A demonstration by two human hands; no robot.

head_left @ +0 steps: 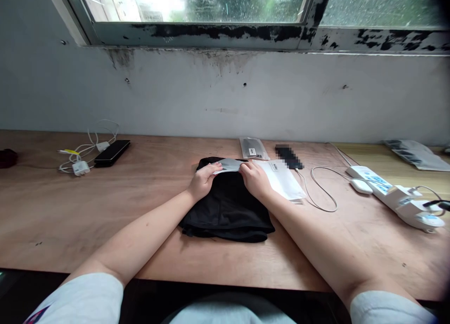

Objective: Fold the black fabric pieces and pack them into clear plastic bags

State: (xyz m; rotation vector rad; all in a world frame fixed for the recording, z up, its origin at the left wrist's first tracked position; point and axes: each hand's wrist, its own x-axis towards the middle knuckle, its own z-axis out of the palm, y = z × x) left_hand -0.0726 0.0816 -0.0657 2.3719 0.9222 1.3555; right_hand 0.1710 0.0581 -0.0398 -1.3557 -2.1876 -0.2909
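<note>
Folded black cloth (228, 207) lies on the wooden table in front of me. Across its far end is a whitish plastic bag (230, 165), its edge pinched at the left by my left hand (205, 179) and at the right by my right hand (254, 177). Both hands are closed, with the wrists near the cloth's sides. Partly beneath my right hand and reaching to the right is a white packet (283, 179) with a small printed label. Whether the bag and this packet are joined is hidden by my right hand.
A labelled grey packet (253, 148) and a pixelated dark device (288, 156) lie beyond the cloth. Further right are a white power strip (372, 178) with cables and another plastic packet (418, 154). A black box (112, 153) and white chargers (81, 168) sit at left.
</note>
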